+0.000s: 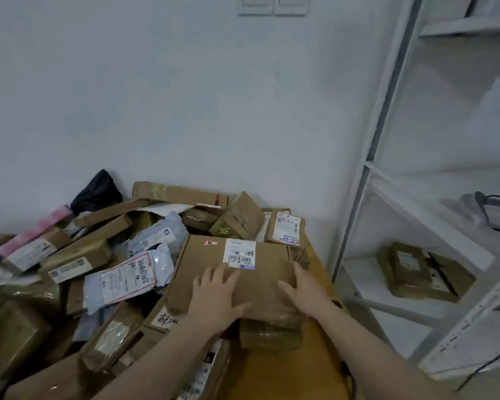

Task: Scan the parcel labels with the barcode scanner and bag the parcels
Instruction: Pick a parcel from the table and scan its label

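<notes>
A large flat cardboard box lies on top of the parcel pile in front of me, its white barcode label facing up near its far edge. My left hand rests flat on the box's top with fingers spread. My right hand lies on the box's right part, fingers reaching its right edge. A smaller taped box sits under the big box's near edge. I see no barcode scanner and no bag for the parcels.
Many cardboard boxes and grey plastic mailers crowd the wooden table to the left and behind. A labelled box stands at the back right. White metal shelving on the right holds taped boxes. A black bag leans on the wall.
</notes>
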